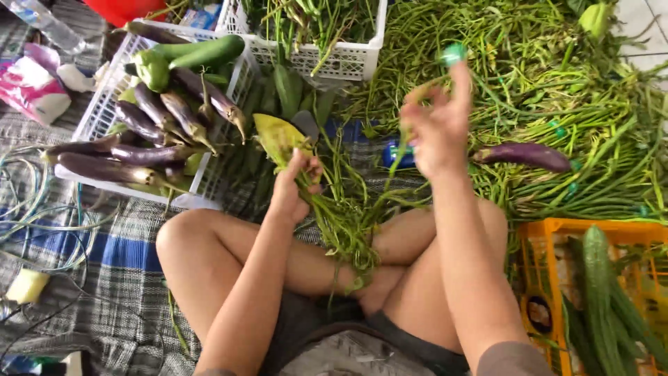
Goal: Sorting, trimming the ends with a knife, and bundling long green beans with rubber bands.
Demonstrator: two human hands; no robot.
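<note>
Long beans (pixel 334 202), one bundle, sat mid-frame over our lap, left hand (pixel 292 188) clenched around the stems. Right hand (pixel 435 129) was raised, fingers pinching a green band (pixel 453 53). We judged it the tying step; the band needs looping around the bundle.

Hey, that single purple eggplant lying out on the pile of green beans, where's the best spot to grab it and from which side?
Grip the eggplant around its thick middle, coming from above. It lies flat and nearly level on the long beans, with its whole top side bare; its ends taper, so they would probably slip. The right hand is nearest, just beside its stem end.
</note>
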